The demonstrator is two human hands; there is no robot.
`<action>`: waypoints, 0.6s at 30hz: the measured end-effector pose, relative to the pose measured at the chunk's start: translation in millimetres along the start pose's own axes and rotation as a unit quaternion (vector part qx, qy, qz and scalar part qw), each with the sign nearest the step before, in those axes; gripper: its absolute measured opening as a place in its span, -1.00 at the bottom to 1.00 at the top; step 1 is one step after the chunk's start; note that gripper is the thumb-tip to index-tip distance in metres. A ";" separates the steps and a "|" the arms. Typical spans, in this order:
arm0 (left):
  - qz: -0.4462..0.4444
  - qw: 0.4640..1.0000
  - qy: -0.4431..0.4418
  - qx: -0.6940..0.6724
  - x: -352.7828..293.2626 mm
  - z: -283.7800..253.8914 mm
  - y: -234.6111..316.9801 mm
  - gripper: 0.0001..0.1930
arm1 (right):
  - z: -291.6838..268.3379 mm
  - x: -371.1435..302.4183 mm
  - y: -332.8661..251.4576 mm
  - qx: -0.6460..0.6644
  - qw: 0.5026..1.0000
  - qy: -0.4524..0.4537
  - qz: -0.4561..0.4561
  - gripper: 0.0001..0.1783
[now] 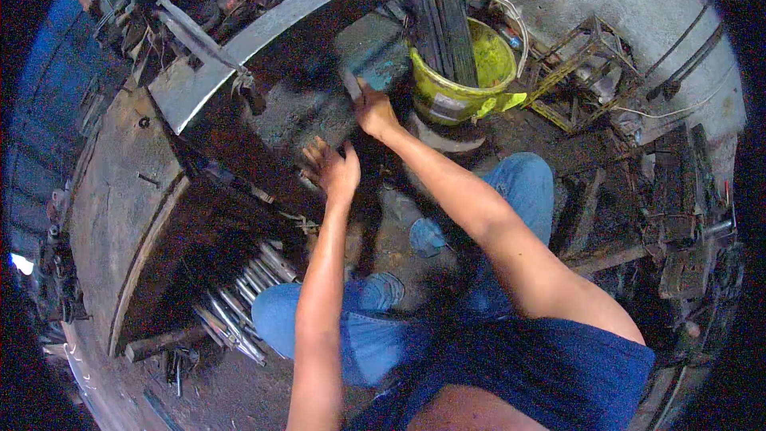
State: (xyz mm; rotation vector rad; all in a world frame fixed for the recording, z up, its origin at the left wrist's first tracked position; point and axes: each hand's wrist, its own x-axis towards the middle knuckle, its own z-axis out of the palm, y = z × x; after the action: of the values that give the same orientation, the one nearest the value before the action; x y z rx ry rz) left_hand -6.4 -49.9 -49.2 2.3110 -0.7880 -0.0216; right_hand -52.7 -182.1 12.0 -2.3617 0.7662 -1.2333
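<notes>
Handling a grey flat piece [353, 85] seems the step: in the head view, the right hand [373, 114] pinches it left of the yellow bucket [493, 57], the left hand [335, 169] fingers-spread nearby. The next move likely calls for a steady pinch

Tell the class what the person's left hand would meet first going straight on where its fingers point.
The left hand would probably first meet the rough grey surface just ahead; whether they already touch is hard to tell.
</notes>
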 end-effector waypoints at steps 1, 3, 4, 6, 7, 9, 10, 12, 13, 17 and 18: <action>0.010 1.000 0.006 -0.011 0.2 -0.6 0.4 -0.24 | 3.8 -2.1 2.3 0.047 0.999 0.022 -0.019 -0.63; 0.019 1.000 0.010 -0.019 0.7 -3.3 2.1 -0.24 | 10.9 -5.8 7.7 0.017 0.999 -0.034 -0.017 -0.62; 0.008 1.000 -0.006 -0.015 0.3 -5.1 3.5 -0.24 | 13.3 -6.8 11.1 -0.005 0.997 -0.079 -0.019 -0.61; -0.003 1.000 -0.022 -0.010 0.3 -8.9 7.0 -0.25 | 15.3 -6.4 18.1 0.000 0.992 -0.129 -0.013 -0.59; -0.001 1.000 -0.021 -0.016 -0.1 -10.9 8.5 -0.24 | 13.9 -4.0 22.3 0.003 0.991 -0.131 -0.011 -0.57; -0.003 1.000 -0.022 -0.020 -1.2 -14.0 11.3 -0.24 | 7.6 4.7 30.1 0.005 0.997 -0.071 -0.035 -0.55; -0.005 1.000 -0.020 -0.023 -1.7 -15.2 12.3 -0.24 | 4.1 9.9 32.4 -0.016 0.998 -0.011 -0.053 -0.53; -0.010 0.999 -0.020 -0.027 -2.2 -15.4 14.0 -0.24 | -5.5 19.8 35.7 -0.075 0.996 -0.014 0.046 -0.49; -0.014 0.999 -0.026 -0.021 -2.5 -14.8 14.2 -0.24 | -10.1 21.0 35.0 -0.114 0.973 -0.111 0.169 -0.46; -0.011 1.000 -0.009 0.014 -4.6 -8.0 10.8 -0.25 | -6.1 8.6 14.3 -0.025 0.992 -0.040 0.117 -0.49; -0.008 1.000 -0.012 0.009 -4.3 -5.8 9.4 -0.26 | -0.9 4.3 7.5 -0.078 0.980 -0.160 0.088 -0.48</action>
State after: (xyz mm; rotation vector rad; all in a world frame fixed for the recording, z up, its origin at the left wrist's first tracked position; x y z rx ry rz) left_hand -13.7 -49.6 -39.9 2.3372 -0.7847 -0.0496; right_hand -53.6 -190.7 11.1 -2.4690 0.9652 -0.7205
